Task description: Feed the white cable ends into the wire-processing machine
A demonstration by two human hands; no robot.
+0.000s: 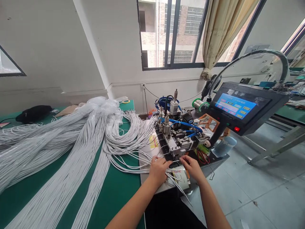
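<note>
My left hand (159,168) rests at the front of a small metal machine (177,138) with blue air hoses, its fingers curled round thin white cables (133,159) that run off to the left. Just to its right, my right hand (192,167) is closed in a pinch on a cable end at the machine's front jaw. Between and below both hands lies a white roll of tape (183,178). Stripped wire ends with coloured cores poke out near my left fingers.
Large bundles of white cable (59,149) cover the green table (119,194). A touch-screen control box (240,106) stands on the right, with a solder spool (197,103) behind the machine. A light-blue cup (224,146) sits below the screen. Grey floor lies to the right.
</note>
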